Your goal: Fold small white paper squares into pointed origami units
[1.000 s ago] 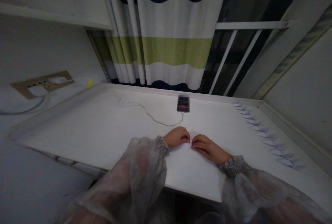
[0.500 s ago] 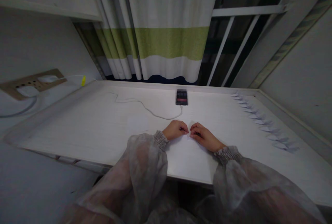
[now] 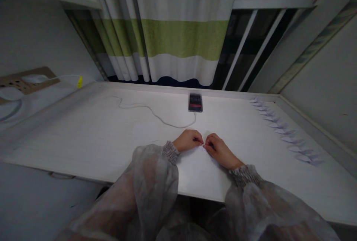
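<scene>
My left hand (image 3: 188, 140) and my right hand (image 3: 218, 149) rest together on the white desk (image 3: 92, 137), fingertips meeting. Both are curled in a pinch on a small white piece of paper (image 3: 206, 135) that pokes up between them; it is hard to make out against the desk. Sheer grey sleeves cover both arms to the wrists.
A row of several small folded paper pieces (image 3: 281, 127) lines the desk's right edge. A dark phone (image 3: 195, 102) lies at the back with a white cable (image 3: 145, 108) running left towards a wall socket strip (image 3: 25, 81). A striped curtain (image 3: 178, 36) hangs behind.
My hands have closed together until the fingertips meet, and a bit of white paper now shows between them. The view has tilted down slightly.
</scene>
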`<state>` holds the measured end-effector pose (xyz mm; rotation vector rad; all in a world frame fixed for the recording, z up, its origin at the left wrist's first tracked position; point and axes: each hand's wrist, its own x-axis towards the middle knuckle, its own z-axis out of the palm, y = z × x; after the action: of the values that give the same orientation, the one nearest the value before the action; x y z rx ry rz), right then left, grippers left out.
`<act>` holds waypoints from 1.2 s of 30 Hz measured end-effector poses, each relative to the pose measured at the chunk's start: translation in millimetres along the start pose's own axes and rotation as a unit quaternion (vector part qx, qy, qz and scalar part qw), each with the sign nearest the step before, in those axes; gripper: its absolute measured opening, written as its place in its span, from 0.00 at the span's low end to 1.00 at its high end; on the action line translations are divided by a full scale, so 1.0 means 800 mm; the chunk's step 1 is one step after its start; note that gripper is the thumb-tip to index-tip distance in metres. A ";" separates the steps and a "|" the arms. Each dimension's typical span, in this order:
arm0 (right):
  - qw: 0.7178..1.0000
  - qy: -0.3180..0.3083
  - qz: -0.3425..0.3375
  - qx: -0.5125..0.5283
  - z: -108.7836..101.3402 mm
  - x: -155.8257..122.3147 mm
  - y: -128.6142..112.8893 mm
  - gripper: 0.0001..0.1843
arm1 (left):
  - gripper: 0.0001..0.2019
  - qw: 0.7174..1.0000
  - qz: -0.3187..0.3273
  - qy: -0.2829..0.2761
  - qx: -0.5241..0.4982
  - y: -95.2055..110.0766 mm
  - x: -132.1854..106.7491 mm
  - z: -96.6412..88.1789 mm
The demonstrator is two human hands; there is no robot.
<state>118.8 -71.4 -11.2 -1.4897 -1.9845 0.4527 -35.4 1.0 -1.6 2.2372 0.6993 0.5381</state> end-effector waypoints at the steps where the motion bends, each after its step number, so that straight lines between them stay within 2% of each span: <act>1: 1.000 0.000 0.001 -0.002 0.000 0.000 0.000 0.06 | 0.05 1.000 0.004 -0.001 -0.001 0.000 0.000 0.000; 11: 1.000 -0.015 0.023 -0.001 -0.002 0.003 -0.001 0.07 | 0.04 1.000 0.027 -0.002 -0.012 -0.004 0.000 0.000; 22: 0.997 -0.009 0.074 -0.002 -0.001 0.005 -0.006 0.07 | 0.04 1.000 0.009 -0.001 -0.015 -0.004 0.001 0.002; 31: 0.998 -0.005 0.059 0.011 -0.001 0.004 -0.003 0.07 | 0.06 1.000 0.006 -0.008 -0.012 -0.003 0.001 0.001; 36: 0.997 -0.012 0.078 0.011 -0.001 0.004 -0.004 0.07 | 0.06 1.000 0.008 -0.008 -0.013 0.000 0.000 0.000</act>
<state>116.2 -69.2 -7.8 -1.6384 -1.8833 0.5600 -35.3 1.0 -1.3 2.2226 0.6621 0.5328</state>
